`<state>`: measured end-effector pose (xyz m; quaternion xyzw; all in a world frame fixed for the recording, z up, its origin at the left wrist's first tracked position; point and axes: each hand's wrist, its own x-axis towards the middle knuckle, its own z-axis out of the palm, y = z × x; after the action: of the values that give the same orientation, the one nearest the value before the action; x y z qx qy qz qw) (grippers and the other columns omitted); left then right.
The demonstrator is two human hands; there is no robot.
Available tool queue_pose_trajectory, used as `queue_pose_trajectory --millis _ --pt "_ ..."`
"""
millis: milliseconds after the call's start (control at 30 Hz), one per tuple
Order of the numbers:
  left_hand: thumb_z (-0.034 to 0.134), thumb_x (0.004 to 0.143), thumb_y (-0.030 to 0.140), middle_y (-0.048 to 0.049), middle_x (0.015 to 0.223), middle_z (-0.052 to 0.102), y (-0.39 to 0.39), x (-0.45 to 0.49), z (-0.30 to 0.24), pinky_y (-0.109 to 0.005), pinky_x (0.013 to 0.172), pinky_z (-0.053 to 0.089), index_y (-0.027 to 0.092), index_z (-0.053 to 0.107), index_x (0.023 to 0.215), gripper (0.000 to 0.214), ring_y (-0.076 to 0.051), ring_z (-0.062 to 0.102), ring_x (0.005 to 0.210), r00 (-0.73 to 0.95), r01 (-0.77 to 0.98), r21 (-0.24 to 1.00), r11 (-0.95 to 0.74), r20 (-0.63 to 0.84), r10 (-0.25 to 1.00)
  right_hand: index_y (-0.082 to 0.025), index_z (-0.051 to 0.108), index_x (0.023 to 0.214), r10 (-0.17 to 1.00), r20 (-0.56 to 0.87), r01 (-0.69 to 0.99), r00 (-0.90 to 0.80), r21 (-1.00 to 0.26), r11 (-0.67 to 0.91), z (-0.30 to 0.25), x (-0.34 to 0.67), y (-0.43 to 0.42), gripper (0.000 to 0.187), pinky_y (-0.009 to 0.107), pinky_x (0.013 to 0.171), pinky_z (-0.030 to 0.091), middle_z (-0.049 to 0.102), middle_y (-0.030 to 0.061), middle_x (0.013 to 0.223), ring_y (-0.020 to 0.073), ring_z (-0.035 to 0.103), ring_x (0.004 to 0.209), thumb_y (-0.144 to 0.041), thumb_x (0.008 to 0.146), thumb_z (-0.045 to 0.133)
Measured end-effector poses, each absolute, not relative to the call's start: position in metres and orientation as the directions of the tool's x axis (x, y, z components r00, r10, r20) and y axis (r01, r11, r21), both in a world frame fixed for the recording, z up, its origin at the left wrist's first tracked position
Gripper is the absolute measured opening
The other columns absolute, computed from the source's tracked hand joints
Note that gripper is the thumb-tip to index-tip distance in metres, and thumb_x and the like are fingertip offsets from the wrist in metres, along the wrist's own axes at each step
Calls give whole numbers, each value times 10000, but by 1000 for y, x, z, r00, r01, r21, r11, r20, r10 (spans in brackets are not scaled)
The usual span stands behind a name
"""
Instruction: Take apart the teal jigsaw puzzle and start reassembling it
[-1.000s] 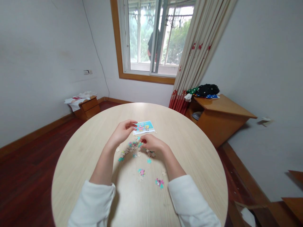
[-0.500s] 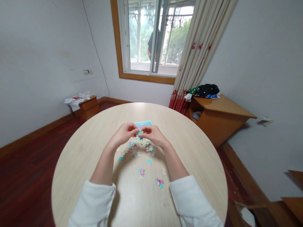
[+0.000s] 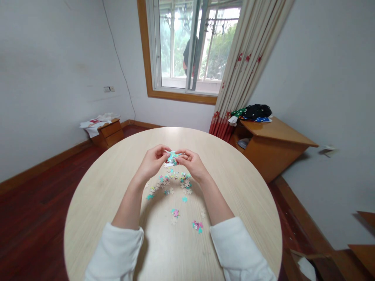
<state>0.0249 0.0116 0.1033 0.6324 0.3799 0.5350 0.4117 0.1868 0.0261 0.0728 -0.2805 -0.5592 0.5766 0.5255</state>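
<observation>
My left hand [image 3: 152, 162] and my right hand [image 3: 191, 162] meet above the far middle of the table. Between their fingertips they pinch teal jigsaw puzzle pieces [image 3: 173, 156]; how these are joined is too small to tell. The blue picture card behind is mostly covered by hands and pieces. Just nearer to me lies a loose heap of jigsaw pieces [image 3: 166, 181], some colour side up, others showing pale backs. A teal piece [image 3: 184, 199] lies apart from it. Closer still are a small pink and teal cluster [image 3: 175, 213] and a pink cluster [image 3: 197, 225].
The round pale wooden table [image 3: 108, 187] carries all the pieces. To the right stands a wooden cabinet [image 3: 278, 132] with clothes [image 3: 256, 112] on top. A small drawer unit [image 3: 111, 134] is at the far left, below the window wall. A person [image 3: 186, 56] shows through the window.
Both hands have moved slightly away from me and up with the teal pieces, over where the blue card showed. The loose pieces on the table lie as before.
</observation>
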Motion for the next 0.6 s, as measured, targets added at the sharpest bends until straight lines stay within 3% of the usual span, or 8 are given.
queue_pose_trajectory --millis 200,300,433,600 --pt "682 660 323 32 564 577 12 24 103 -236 536 409 162 616 793 219 -111 530 536 116 57 917 -394 386 915 -213 670 910 939 258 -246 -228 -948 200 73 187 27 328 283 729 457 705 13 812 144 634 800 -408 660 751" --pt "675 664 315 32 563 579 13 23 101 -239 543 414 160 615 813 223 -113 533 536 97 60 913 -403 396 913 -213 687 892 920 270 -195 -284 -956 220 75 187 24 289 306 799 459 711 30 912 155 629 886 -413 687 731" --pt "670 667 314 30 563 583 13 23 101 -240 544 418 158 615 817 223 -114 540 539 77 48 916 -399 395 916 -190 691 825 879 272 -172 -392 -960 220 75 186 22 285 344 864 458 714 30 875 163 634 859 -397 645 770" --pt "685 659 322 30 568 588 11 25 103 -240 545 427 166 620 790 214 -112 538 536 94 52 925 -376 371 924 -186 670 765 874 300 -214 -383 -949 232 74 183 23 307 355 869 476 711 18 814 163 647 820 -406 598 805"
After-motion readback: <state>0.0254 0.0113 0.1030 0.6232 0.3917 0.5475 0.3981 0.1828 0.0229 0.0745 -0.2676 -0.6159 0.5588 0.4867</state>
